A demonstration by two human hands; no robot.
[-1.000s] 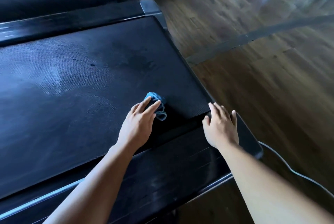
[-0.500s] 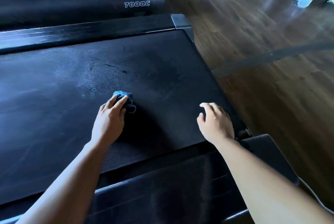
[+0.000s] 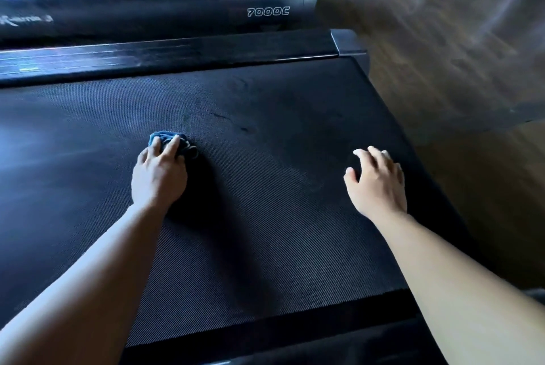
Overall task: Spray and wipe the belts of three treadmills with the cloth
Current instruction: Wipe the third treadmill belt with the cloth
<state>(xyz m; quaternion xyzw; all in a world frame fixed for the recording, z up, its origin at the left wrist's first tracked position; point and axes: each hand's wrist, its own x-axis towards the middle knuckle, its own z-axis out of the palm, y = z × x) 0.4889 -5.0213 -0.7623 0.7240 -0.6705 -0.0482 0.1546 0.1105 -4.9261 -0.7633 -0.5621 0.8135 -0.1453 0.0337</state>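
A black ribbed treadmill belt (image 3: 265, 217) fills most of the head view. My left hand (image 3: 159, 176) presses a bunched blue cloth (image 3: 165, 139) flat onto the belt near its middle; only the cloth's far edge shows past my fingers. My right hand (image 3: 376, 185) rests on the belt near its right edge, fingers spread, holding nothing. No spray bottle is in view.
A glossy black side rail (image 3: 177, 55) borders the belt at the far side. Beyond it lies a second treadmill marked 7000C (image 3: 268, 12). Wooden floor (image 3: 442, 40) runs along the right. The near rail (image 3: 295, 341) crosses the bottom.
Both hands have moved farther onto the belt, away from the near rail. My left hand has slid the cloth leftward and forward. My right hand has left the rail for the belt.
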